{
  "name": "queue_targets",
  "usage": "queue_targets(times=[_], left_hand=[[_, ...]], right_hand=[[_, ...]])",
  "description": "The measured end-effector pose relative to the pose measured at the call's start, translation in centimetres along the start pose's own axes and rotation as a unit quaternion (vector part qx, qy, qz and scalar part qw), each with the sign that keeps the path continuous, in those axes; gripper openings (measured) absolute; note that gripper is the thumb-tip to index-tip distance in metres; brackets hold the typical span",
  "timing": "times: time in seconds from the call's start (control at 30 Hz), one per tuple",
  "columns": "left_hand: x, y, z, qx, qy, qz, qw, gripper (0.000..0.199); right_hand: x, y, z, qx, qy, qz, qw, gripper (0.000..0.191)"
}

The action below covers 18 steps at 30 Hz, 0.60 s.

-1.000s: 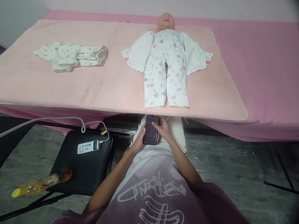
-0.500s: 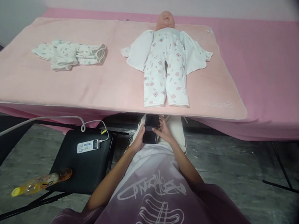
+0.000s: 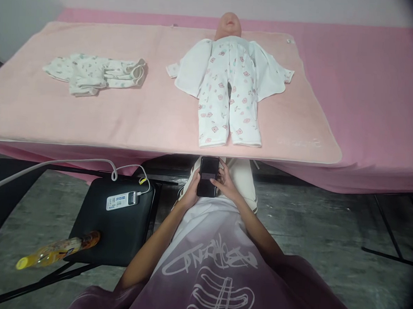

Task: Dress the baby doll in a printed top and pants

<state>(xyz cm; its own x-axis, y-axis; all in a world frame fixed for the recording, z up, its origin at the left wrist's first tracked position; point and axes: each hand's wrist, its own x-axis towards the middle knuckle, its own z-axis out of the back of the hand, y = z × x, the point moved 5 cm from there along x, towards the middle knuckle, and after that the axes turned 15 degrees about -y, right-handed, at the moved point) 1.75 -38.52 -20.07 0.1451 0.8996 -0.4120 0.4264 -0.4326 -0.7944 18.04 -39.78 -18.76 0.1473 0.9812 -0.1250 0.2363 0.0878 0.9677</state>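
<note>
A dark smartphone [image 3: 208,175] rests between my two hands, above my lap at the table's front edge. Along its left side my left hand [image 3: 191,192] is closed around it. My right hand [image 3: 227,184] grips the other side, its thumb over the lower part of the screen. On the table just beyond lies a baby doll [image 3: 230,25], its head at the far end. Patterned white baby trousers [image 3: 214,99] lie over its front, and a white baby top [image 3: 193,68] spreads out at both sides.
Folded patterned baby clothes [image 3: 89,72] lie on the left of the pink mat [image 3: 149,119]. A black stool [image 3: 119,237] at my left carries a white power bank [image 3: 122,201] with a cable [image 3: 71,160], and a yellow-capped bottle [image 3: 59,250]. A pink cloth [image 3: 375,108] covers the table.
The view has shifted very slightly, so the table things sit a little higher. Both hands keep hold of the smartphone, and the doll and clothes lie as before.
</note>
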Motion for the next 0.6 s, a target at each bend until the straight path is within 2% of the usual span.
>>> queue_targets(times=[0.13, 0.27, 0.47, 0.6], left_hand=[[0.0, -0.1, 0.1, 0.007, -0.007, -0.01, 1.0, 0.063], [0.0, -0.1, 0.1, 0.011, -0.004, -0.012, 1.0, 0.063], [0.1, -0.1, 0.0, 0.006, 0.003, -0.011, 1.0, 0.062], [0.1, 0.0, 0.1, -0.002, 0.005, -0.004, 1.0, 0.063]], right_hand=[[0.3, -0.1, 0.1, -0.003, -0.023, 0.005, 1.0, 0.108], [0.0, 0.0, 0.2, 0.013, -0.005, 0.002, 1.0, 0.104], [-0.7, 0.2, 0.1, -0.012, 0.001, -0.021, 1.0, 0.12], [-0.8, 0.4, 0.0, -0.036, 0.0, -0.018, 0.999, 0.122]])
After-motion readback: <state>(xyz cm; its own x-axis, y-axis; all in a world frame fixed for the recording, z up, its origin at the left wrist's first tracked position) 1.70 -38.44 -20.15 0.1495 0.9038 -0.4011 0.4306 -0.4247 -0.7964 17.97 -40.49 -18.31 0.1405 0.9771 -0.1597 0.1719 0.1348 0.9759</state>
